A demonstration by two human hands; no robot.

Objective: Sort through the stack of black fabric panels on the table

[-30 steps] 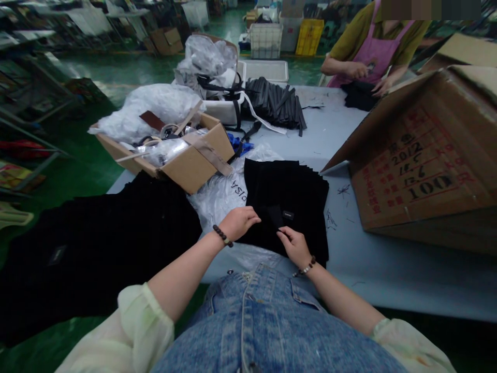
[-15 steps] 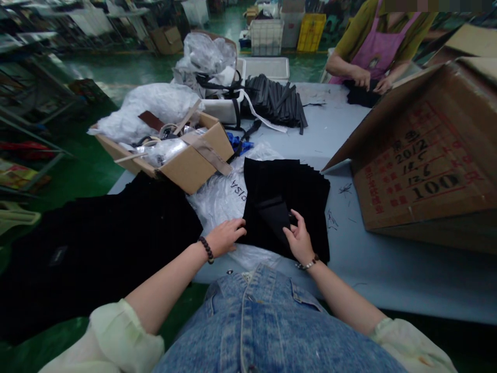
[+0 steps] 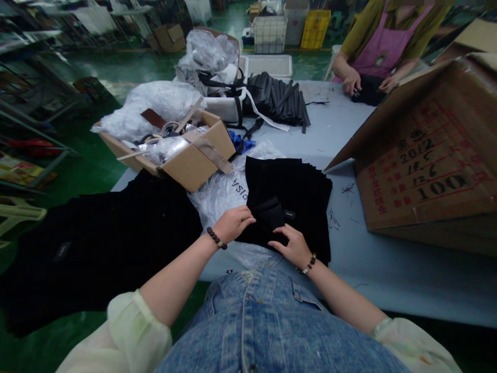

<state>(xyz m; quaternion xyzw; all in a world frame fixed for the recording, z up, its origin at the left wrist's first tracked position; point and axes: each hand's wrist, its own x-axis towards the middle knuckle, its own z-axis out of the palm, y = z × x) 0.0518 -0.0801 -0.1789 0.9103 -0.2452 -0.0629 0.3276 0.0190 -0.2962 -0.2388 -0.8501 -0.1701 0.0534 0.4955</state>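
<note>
A stack of black fabric pieces lies on the grey table right in front of me. My left hand pinches the near left edge of the top black piece, its fingers closed on the cloth. My right hand grips the same piece from the near side, thumb and fingers curled on it. A small label shows on the cloth just beyond my right hand. Clear plastic wrapping lies under the stack's left side.
A large black fabric pile spreads at the left. An open carton of straps and plastic stands behind it, a big tilted carton at the right. Black strips lie farther back. Another person in a pink apron handles dark cloth at the far edge.
The top piece, lifted and folded up half a second ago, has come back down on the stack. My left hand has moved up onto its edge; my right hand has pulled nearer to me.
</note>
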